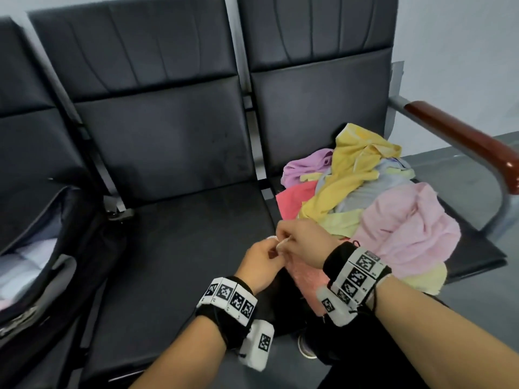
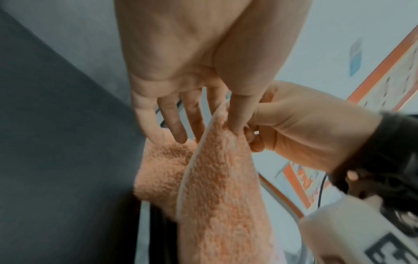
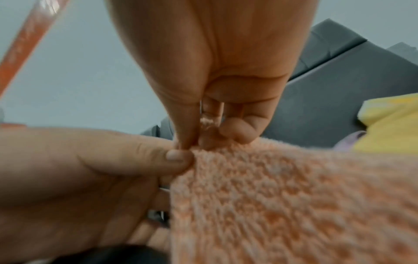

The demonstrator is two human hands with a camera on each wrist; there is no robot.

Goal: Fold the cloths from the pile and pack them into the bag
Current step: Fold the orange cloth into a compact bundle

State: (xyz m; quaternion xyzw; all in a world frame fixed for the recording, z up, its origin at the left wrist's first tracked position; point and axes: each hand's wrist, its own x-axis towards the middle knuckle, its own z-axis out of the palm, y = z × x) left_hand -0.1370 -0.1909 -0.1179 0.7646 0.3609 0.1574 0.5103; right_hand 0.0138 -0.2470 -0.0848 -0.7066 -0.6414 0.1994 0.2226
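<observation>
Both hands meet over the front of the middle seat and pinch the top edge of a fluffy peach cloth [image 1: 309, 282], which hangs down below them. In the left wrist view my left hand [image 2: 222, 125] holds the cloth [image 2: 217, 187] between thumb and fingers, with the right hand [image 2: 305, 128] beside it. My right hand [image 3: 195, 142] pinches the same corner of the cloth [image 3: 282, 196], touching the left thumb. The pile of cloths [image 1: 365, 197], yellow, pink, lilac, grey and red, lies on the right seat. The black bag [image 1: 92, 248] stands open on the left seat.
A row of black padded seats [image 1: 174, 234] has a brown armrest [image 1: 463, 138] at the far right. Folded pale cloths [image 1: 25, 265] lie inside the bag. A metal bracket [image 1: 118, 211] joins the left and middle seats.
</observation>
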